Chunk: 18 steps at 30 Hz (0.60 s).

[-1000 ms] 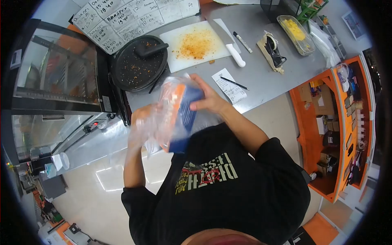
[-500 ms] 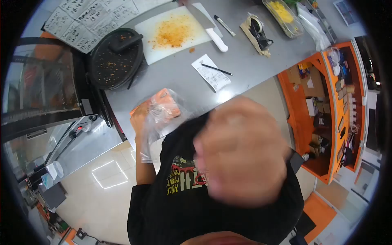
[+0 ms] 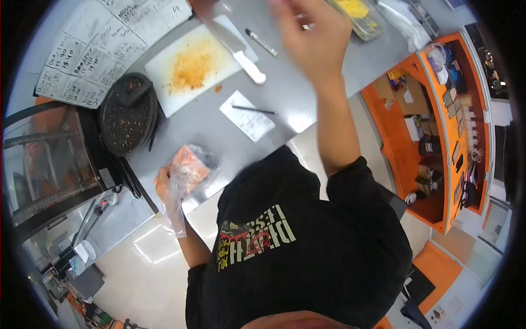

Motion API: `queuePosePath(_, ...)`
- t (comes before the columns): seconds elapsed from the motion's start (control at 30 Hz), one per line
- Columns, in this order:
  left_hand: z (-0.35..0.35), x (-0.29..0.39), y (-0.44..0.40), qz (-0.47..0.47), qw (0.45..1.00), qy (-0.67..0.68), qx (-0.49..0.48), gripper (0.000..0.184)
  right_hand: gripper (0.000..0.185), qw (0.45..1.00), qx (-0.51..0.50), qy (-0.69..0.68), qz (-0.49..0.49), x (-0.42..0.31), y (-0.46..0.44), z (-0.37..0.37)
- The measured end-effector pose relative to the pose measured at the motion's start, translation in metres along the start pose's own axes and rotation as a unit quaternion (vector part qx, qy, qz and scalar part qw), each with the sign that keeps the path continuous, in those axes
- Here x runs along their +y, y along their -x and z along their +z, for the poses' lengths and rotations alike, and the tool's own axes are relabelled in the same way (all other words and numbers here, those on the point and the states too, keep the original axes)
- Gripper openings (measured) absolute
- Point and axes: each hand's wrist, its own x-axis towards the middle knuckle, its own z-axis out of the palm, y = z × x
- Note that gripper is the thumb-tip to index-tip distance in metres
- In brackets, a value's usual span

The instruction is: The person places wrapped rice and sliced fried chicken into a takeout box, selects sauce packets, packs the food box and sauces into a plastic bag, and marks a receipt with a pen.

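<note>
My left hand (image 3: 163, 185) is closed on an orange packet (image 3: 189, 163) wrapped in a clear plastic bag (image 3: 193, 178), at the near left edge of the metal table. The loose end of the bag hangs down over my wrist. My right hand (image 3: 316, 41) is raised over the far side of the table, beside a container of yellow food (image 3: 353, 10). Its fingers look bent, are blurred and run past the top edge of the view, so what they hold, if anything, is hidden. A receipt (image 3: 246, 122) with a black pencil (image 3: 253, 109) across it lies between both hands.
A stained white cutting board (image 3: 164, 90), a white-handled knife (image 3: 249, 67) and a marker (image 3: 261, 43) lie on the table. A round black pan (image 3: 126, 129) stands at left, by a glass display case (image 3: 49, 164). Orange shelves (image 3: 405, 137) stand at right.
My right hand has swung from in front of my chest up over the far table, covering where the tape dispenser was. My left hand still holds the bagged packet. The view has shifted.
</note>
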Motion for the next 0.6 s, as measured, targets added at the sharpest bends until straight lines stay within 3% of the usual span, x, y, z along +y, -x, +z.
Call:
queuePosePath(0.03,0.001,0.009,0.001,-0.023,1.0,-0.014,0.002,0.017,0.027,0.998,0.001,0.053,0.018,0.065,-0.008,-0.009)
queuePosePath(0.07,0.002,0.018,0.001,-0.046,0.999,-0.027,0.005,0.017,0.017,0.991,0.021,0.077,0.105,0.157,-0.005,-0.017)
queuePosePath(0.1,0.002,0.023,0.004,-0.037,0.999,-0.009,0.015,0.017,0.02,0.975,0.026,0.151,0.158,0.235,0.005,-0.029)
queuePosePath(0.13,0.002,0.027,0.006,-0.028,0.999,0.008,0.025,0.018,0.023,0.938,-0.021,0.278,0.205,0.293,0.016,-0.044)
queuePosePath(0.2,0.004,0.034,0.006,-0.005,0.998,0.043,0.045,0.023,0.021,0.9,-0.099,0.34,0.255,0.383,0.047,-0.063)
queuePosePath(0.23,0.006,0.032,0.006,-0.089,0.976,0.189,0.064,0.021,0.021,0.896,-0.119,0.335,0.266,0.396,0.053,-0.062)
queuePosePath(0.3,0.013,0.02,0.002,-0.244,0.848,0.464,0.084,0.017,0.022,0.899,-0.134,0.313,0.277,0.405,0.058,-0.059)
queuePosePath(0.4,0.019,0.001,0.004,-0.109,0.937,0.317,0.093,0.02,0.023,0.902,-0.142,0.293,0.282,0.406,0.054,-0.042)
queuePosePath(0.43,0.022,-0.019,0.003,-0.134,0.915,0.37,0.094,0.018,0.024,0.894,-0.157,0.306,0.286,0.401,0.049,-0.039)
queuePosePath(0.53,0.029,-0.012,0.006,-0.137,0.912,0.354,0.155,0.019,0.023,0.88,-0.186,0.312,0.306,0.399,0.041,-0.033)
queuePosePath(0.6,0.028,-0.017,0.004,-0.117,0.917,0.354,0.144,0.019,0.024,0.864,-0.224,0.317,0.322,0.391,0.032,-0.031)
